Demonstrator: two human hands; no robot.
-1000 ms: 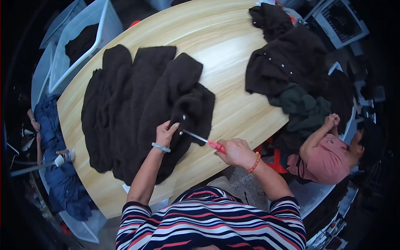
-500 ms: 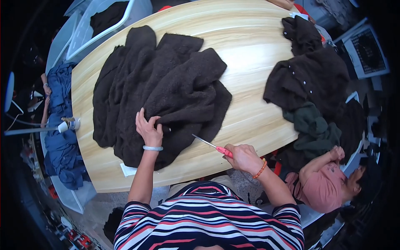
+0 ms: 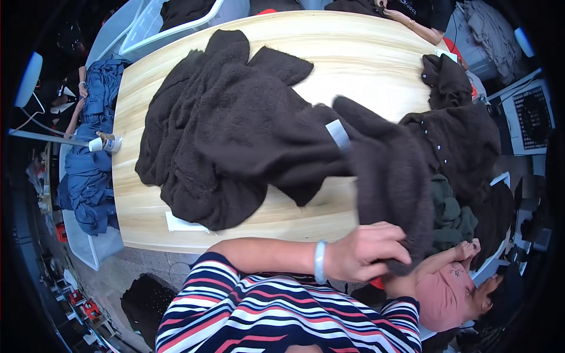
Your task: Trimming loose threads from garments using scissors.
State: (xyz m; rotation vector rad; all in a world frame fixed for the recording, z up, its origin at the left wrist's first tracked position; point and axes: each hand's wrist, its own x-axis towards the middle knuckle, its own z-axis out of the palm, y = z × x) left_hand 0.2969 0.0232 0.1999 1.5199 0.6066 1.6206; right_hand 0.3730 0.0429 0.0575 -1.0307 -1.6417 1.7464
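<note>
My left hand (image 3: 371,253) is closed round the end of a dark brown fuzzy knit sleeve (image 3: 391,182), drawn to the right and toward me. The sleeve belongs to a knit garment (image 3: 253,129) stretched from a brown heap on the wooden table (image 3: 194,238). A pale label (image 3: 338,135) shows on it. My right forearm (image 3: 402,285) comes up beneath the sleeve end; the right hand is hidden behind the cloth and left hand, so its fingers cannot be seen. A small red patch (image 3: 376,283) shows below my left hand; I cannot tell what it is.
At the right lie more brown garments (image 3: 459,135) with pale buttons and a dark green cloth (image 3: 447,212). A person in pink (image 3: 450,294) sits there. Blue cloth (image 3: 88,176) and a white cup (image 3: 96,145) are at the left. Plastic bins (image 3: 176,35) stand behind.
My left hand has left the heap and moved right, now gripping a sleeve. The garment is pulled rightward. My right hand and its pointed, pink-red-handled tool have gone behind the cloth.
</note>
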